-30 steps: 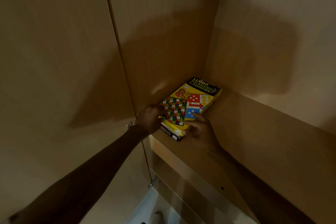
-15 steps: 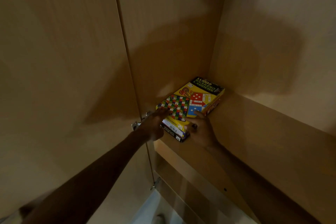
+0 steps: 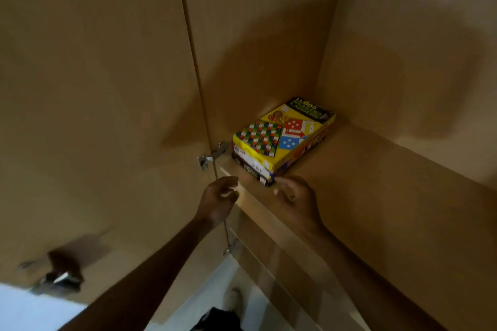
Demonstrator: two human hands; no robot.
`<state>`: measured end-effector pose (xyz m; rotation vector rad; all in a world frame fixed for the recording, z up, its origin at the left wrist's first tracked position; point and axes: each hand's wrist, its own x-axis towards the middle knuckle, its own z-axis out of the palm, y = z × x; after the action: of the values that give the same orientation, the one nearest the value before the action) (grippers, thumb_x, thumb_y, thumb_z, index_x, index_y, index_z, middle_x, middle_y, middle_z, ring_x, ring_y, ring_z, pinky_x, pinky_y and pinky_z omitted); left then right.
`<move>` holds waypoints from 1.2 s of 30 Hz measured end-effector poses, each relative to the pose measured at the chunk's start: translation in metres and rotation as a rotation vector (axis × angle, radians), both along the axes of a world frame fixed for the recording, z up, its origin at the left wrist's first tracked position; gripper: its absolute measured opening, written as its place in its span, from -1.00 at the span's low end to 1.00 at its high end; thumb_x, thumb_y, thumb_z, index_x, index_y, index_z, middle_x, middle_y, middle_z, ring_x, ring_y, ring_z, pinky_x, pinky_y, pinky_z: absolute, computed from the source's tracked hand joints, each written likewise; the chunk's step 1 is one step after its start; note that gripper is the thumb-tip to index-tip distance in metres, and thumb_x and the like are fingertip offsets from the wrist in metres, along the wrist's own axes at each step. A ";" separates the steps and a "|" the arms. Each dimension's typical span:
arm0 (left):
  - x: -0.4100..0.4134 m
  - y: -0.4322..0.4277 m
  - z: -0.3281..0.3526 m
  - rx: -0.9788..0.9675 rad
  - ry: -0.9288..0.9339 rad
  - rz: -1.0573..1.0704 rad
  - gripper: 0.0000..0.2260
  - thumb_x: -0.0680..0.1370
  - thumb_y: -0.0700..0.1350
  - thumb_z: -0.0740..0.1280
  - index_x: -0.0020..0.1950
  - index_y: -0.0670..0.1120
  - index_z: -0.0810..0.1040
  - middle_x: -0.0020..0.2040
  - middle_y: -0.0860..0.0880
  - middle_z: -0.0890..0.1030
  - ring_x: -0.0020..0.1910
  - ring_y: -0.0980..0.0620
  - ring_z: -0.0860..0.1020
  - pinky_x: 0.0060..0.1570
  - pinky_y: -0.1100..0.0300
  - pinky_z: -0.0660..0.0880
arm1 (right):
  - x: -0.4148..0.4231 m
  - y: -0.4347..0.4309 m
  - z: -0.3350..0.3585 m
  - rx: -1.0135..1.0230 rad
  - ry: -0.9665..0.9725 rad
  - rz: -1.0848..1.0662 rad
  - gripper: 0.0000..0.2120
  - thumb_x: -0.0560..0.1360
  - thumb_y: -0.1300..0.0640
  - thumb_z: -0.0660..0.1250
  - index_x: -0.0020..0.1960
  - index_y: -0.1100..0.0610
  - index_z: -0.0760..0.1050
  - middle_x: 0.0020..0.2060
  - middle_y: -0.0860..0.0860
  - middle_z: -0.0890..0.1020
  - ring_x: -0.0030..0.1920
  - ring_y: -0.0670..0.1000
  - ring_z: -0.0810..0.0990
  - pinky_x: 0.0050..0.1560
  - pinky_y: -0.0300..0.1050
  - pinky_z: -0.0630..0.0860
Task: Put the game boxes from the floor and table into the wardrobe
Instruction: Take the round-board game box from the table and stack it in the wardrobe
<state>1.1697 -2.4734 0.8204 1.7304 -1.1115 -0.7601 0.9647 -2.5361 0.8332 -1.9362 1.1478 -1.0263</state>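
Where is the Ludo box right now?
Head view, right of centre: the Ludo box lies flat on a second box on the wardrobe shelf, along the left wall by the hinge, with the left hand and right hand just in front.

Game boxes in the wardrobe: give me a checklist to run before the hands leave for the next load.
1. Yellow game box lies flat on the lower box: ok.
2. Both boxes rest on the wardrobe shelf, near its left wall: ok.
3. Left hand holds nothing and is apart from the boxes: ok.
4. Right hand holds nothing: ok.
5. Right fingertips clear of the lower box's near corner: cannot tell, they are very close.
6. Other boxes left to fetch: cannot tell, none in view.
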 end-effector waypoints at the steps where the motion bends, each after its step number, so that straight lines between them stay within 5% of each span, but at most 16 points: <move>1: -0.003 0.015 -0.007 0.006 0.028 0.027 -0.74 0.49 -0.31 0.36 0.13 -0.06 0.61 0.04 -0.02 0.65 -0.03 0.06 0.61 0.02 0.13 0.56 | -0.001 0.011 -0.005 0.057 -0.005 0.006 -0.75 0.45 0.15 0.36 0.12 0.10 0.60 -0.03 -0.09 0.59 -0.01 -0.12 0.59 -0.02 -0.30 0.50; 9: -0.028 0.176 -0.060 0.228 0.226 0.281 -0.72 0.49 -0.32 0.34 0.12 -0.04 0.61 -0.01 -0.01 0.69 0.01 0.03 0.63 0.08 0.12 0.55 | 0.000 0.120 -0.060 0.450 0.087 0.243 -0.75 0.47 0.18 0.31 0.13 0.06 0.61 -0.07 -0.08 0.68 -0.04 -0.13 0.62 -0.01 -0.24 0.55; 12: -0.037 0.243 -0.060 0.239 0.311 0.418 -0.71 0.50 -0.36 0.31 0.15 -0.10 0.59 -0.02 -0.02 0.68 -0.08 0.08 0.61 -0.13 0.36 0.51 | 0.012 0.166 -0.076 0.524 0.160 0.368 -0.73 0.46 0.16 0.30 0.15 0.05 0.59 -0.07 -0.08 0.68 -0.04 -0.12 0.63 -0.01 -0.17 0.57; 15: -0.040 0.315 -0.059 0.223 0.366 0.570 -0.72 0.52 -0.36 0.28 0.15 -0.10 0.58 -0.02 -0.01 0.68 -0.10 0.10 0.60 -0.22 0.45 0.48 | 0.036 0.218 -0.083 0.525 0.235 0.523 -0.71 0.47 0.08 0.32 0.17 0.06 0.56 -0.03 -0.07 0.67 -0.02 -0.11 0.63 0.02 -0.12 0.60; 24: -0.055 0.549 -0.066 0.132 0.419 0.942 -0.76 0.54 -0.30 0.32 0.15 -0.08 0.60 -0.01 -0.01 0.69 -0.06 0.11 0.63 -0.15 0.32 0.47 | 0.103 0.396 -0.069 0.422 0.352 0.886 -0.82 0.49 0.18 0.34 0.08 0.12 0.61 -0.09 -0.10 0.66 -0.13 -0.24 0.58 -0.14 -0.51 0.42; 36: -0.160 0.891 -0.050 0.000 0.391 1.694 -0.76 0.52 -0.36 0.32 0.14 -0.16 0.59 -0.02 -0.09 0.67 -0.10 0.11 0.60 -0.23 0.46 0.49 | 0.144 0.745 -0.055 0.313 0.531 1.593 -0.84 0.49 0.15 0.37 0.05 0.07 0.63 -0.12 -0.11 0.66 -0.13 -0.22 0.59 -0.13 -0.47 0.48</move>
<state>1.0101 -1.5828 0.7707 1.7042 0.7177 0.0479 1.1088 -1.7907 0.7779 -2.0418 -0.2454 0.5026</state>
